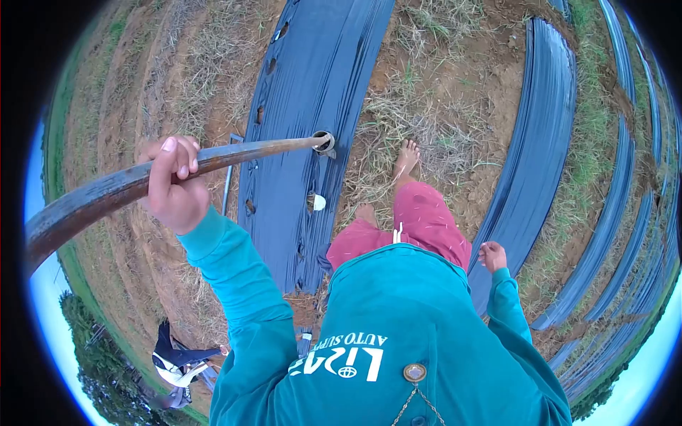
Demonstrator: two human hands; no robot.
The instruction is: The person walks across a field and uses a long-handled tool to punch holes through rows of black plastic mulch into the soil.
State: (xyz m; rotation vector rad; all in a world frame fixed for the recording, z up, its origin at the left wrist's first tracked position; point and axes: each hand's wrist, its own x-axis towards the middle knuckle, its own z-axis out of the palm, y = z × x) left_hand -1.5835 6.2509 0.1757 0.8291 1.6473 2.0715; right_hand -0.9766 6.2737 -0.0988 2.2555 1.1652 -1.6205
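My left hand [177,181] is wrapped round a long, dark wooden pole [241,151], out to my left. A short round metal tube [324,143] is at the pole's far end. It meets the black plastic mulch sheet [323,64] on the bed in front of me; whether it has cut through is hidden. My right hand [491,256] hangs low beside my red shorts [430,216], its fingers loosely bent and nothing visible in them. Several holes [272,66] run along the sheet's left side. A small white piece [319,203] lies by a hole nearer me.
A thin blue frame [228,181] lies along the sheet's left edge. Another plastic-covered bed [543,106] curves past on my right, with more beyond. My bare foot [407,157] stands on dry grass and soil. Another person [181,362] is bent over at the lower left.
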